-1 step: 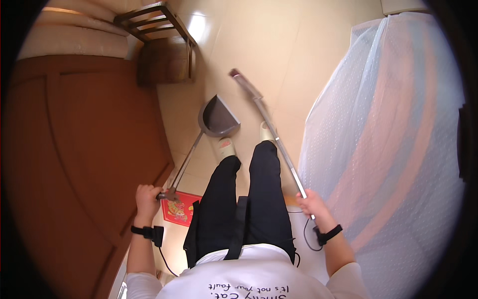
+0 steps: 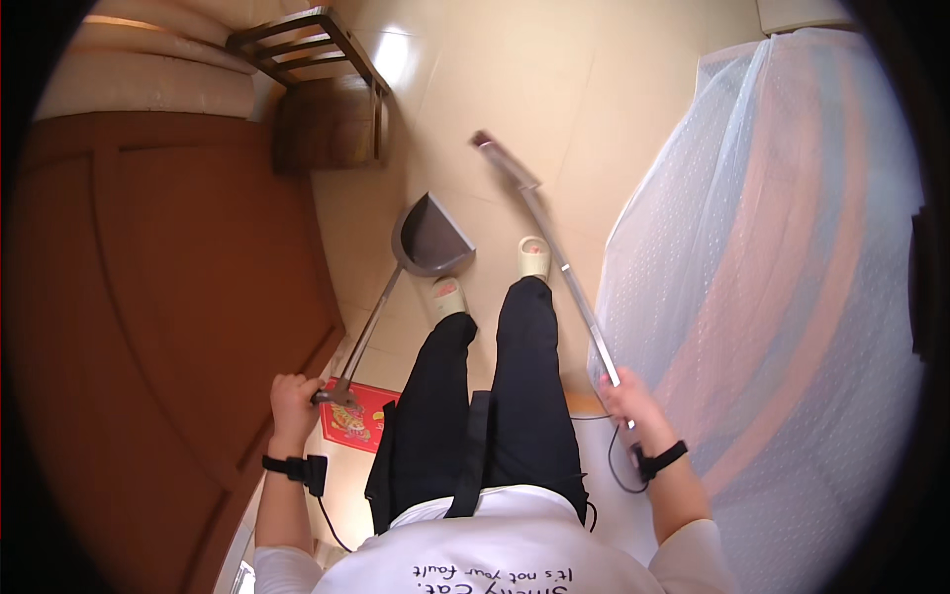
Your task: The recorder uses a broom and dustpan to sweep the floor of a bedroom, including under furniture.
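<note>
My left hand point(image 2: 294, 404) is closed round the grip at the top of a long-handled grey dustpan point(image 2: 427, 259). The dustpan's scoop rests on the floor in front of my left foot, its straight lip facing up and to the right. In my right hand point(image 2: 633, 404), the fingers wrap the upper shaft of a broom point(image 2: 566, 269). That shaft runs forward past my right foot, and the slim head, slightly blurred, lies at an angle on the floor ahead. A gap of bare tile separates the broom head from the scoop.
A dark wooden chair point(image 2: 332, 124) stands at the far left beside a reddish-brown wooden panel point(image 2: 198, 257). On the right hangs a sheer dotted net point(image 2: 683, 247) over coloured fabric. A red printed mat point(image 2: 351, 426) lies by my left leg. Tiled floor point(image 2: 554, 69) stretches ahead.
The broom head has swung a little to the right, and my right hand has shifted slightly right and back. The dustpan and my left hand have barely moved.
</note>
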The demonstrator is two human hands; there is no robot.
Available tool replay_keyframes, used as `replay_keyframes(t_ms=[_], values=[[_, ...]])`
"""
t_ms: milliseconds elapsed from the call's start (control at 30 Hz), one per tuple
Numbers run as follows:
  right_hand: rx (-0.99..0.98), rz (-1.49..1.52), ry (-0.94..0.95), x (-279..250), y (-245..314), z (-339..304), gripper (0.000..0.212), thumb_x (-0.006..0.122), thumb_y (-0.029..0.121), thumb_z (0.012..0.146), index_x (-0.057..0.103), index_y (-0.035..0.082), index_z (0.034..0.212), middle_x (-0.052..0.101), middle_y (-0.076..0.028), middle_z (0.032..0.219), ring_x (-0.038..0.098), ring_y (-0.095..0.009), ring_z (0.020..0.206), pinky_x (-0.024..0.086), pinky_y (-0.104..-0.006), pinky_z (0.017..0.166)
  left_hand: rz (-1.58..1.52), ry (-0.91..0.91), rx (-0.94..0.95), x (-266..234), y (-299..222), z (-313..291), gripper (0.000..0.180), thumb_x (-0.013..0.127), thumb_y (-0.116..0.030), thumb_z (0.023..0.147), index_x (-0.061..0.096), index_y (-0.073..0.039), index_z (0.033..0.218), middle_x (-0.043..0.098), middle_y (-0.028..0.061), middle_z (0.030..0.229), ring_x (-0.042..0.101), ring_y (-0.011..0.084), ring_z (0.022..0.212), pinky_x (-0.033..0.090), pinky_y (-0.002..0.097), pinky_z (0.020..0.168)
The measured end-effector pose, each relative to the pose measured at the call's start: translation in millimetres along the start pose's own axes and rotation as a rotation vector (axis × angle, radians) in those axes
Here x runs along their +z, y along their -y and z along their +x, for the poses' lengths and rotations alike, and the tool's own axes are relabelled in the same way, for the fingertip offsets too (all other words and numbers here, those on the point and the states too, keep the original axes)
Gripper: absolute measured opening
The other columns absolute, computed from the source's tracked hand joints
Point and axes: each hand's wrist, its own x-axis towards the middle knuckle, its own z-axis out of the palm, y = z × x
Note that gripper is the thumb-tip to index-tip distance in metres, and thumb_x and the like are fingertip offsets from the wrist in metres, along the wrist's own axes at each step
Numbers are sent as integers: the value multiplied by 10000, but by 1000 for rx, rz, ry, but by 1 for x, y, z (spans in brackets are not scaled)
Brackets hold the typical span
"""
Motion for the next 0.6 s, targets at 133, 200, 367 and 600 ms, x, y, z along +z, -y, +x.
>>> replay_keyframes(t_ms=[133, 200, 367, 600], values=[[-125, -128, -286, -65, 81, 45, 72, 486, 129, 788, 455, 67, 807, 415, 7, 485, 376, -96, 346, 302, -248, 312, 19, -83, -108, 8, -12, -20, 147, 594, -16, 527, 585, -106, 643, 470, 48, 550, 464, 238, 585, 343, 341, 577], [-178, -227, -390, -105, 120, 77, 83, 470, 118, 791, 458, 37, 784, 438, -22, 498, 390, -113, 354, 311, -259, 319, -38, -95, -205, 13, -31, -27, 141, 590, -15, 537, 587, -103, 646, 474, 52, 548, 466, 241, 585, 344, 344, 578], [-246, -229, -392, -155, 210, 149, 101, 445, 70, 741, 449, -28, 764, 429, -49, 493, 404, -136, 365, 329, -277, 335, -123, -112, -479, 29, -99, -52, 111, 581, -20, 565, 594, -95, 645, 487, 73, 547, 467, 256, 571, 348, 354, 576], [-393, -576, -385, -68, 271, 177, 199, 445, 108, 762, 432, -72, 847, 518, -177, 602, 537, -262, 481, 422, -358, 424, -173, -131, -796, 37, -172, -69, 141, 572, 16, 558, 597, -75, 662, 501, 70, 552, 490, 241, 582, 366, 334, 602]])
